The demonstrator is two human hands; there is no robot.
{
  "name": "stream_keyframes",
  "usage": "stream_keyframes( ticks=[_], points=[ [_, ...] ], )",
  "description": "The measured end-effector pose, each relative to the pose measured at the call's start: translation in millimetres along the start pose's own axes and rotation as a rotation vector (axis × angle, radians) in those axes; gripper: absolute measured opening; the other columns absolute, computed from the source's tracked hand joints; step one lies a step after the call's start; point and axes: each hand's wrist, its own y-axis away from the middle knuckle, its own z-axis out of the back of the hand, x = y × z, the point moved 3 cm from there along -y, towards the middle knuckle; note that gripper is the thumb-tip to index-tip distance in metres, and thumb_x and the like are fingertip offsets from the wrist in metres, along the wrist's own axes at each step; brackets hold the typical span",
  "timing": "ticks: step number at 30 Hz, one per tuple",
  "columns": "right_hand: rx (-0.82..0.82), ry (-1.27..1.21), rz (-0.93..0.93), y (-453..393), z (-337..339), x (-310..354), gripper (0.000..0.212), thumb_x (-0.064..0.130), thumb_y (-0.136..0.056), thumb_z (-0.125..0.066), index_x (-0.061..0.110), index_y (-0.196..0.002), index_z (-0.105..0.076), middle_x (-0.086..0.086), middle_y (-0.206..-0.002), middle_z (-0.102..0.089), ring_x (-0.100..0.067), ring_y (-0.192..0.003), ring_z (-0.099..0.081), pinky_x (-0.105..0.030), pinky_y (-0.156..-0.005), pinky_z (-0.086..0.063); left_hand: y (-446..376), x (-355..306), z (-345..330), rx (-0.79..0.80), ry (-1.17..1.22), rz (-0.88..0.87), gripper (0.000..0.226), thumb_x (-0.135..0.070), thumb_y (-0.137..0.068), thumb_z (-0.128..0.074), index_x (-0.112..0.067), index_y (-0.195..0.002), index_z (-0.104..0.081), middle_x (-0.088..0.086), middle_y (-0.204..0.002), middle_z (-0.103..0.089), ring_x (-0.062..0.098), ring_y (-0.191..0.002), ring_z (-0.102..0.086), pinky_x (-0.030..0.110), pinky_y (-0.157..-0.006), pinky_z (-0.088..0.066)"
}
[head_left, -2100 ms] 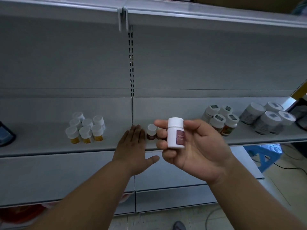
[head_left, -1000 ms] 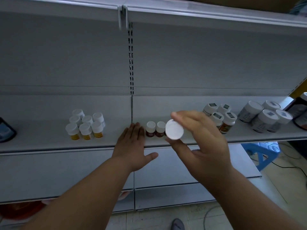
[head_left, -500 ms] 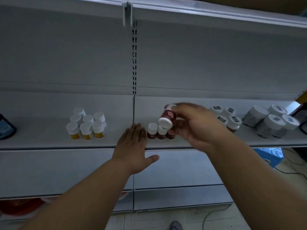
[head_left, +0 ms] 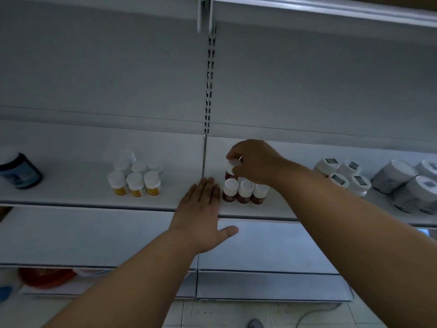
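My right hand (head_left: 254, 160) pinches the white cap of a small dark red bottle (head_left: 229, 170) that stands upright on the grey shelf (head_left: 71, 197), behind a front row of three like bottles (head_left: 244, 191). My left hand (head_left: 201, 216) lies flat with straight fingers on the shelf's front edge, just left of that row, its fingertips close to the leftmost bottle. Whether the held bottle's base touches the shelf is hidden by the front row.
Several white-capped yellow bottles (head_left: 134, 177) stand to the left, and a dark blue jar (head_left: 20, 171) at the far left. Small white tubs (head_left: 343, 176) and larger white jars (head_left: 406, 183) sit to the right. A slotted upright (head_left: 208, 91) divides the back panel.
My right hand carried the red bottle from in front of me to the shelf and set it down behind the front row, which now has three bottles. My left hand stayed on the shelf edge.
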Motion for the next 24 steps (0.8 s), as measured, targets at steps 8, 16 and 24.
stream_keyframes(
  ticks=[8, 16, 24],
  points=[
    [0.105, 0.055, 0.027, -1, -11, -2, 0.028, 0.018, -0.093, -0.06, 0.016, -0.121, -0.064, 0.0, -0.126, -0.06, -0.016, -0.111, -0.054, -0.023, -0.088, -0.037, -1, 1, -3, 0.008, -0.003, -0.002, 0.108, -0.083, -0.085, -0.026, -0.01, -0.157, 0.007, 0.011, -0.165, 0.012, 0.025, -0.152, 0.014, 0.04, -0.123, 0.009],
    [-0.055, -0.005, -0.027, 22, -5, 0, 0.036, 0.018, -0.095, -0.052, 0.024, -0.131, -0.056, 0.004, -0.131, -0.055, -0.013, -0.115, -0.053, -0.021, -0.089, -0.033, -1, 2, -5, 0.019, 0.017, 0.016, 0.109, -0.084, -0.083, -0.027, -0.011, -0.157, 0.007, 0.01, -0.165, 0.013, 0.024, -0.152, 0.014, 0.039, -0.122, 0.009],
    [-0.287, -0.071, -0.124, 129, -14, -2, 0.037, 0.03, -0.089, -0.063, 0.023, -0.125, -0.06, 0.004, -0.115, -0.058, -0.011, -0.101, -0.057, -0.019, -0.082, -0.04, 2, 6, 1, 0.016, 0.097, 0.001, 0.11, -0.081, -0.084, -0.035, -0.009, -0.157, 0.004, 0.01, -0.166, 0.006, 0.024, -0.153, 0.007, 0.037, -0.123, 0.004]
  ],
)
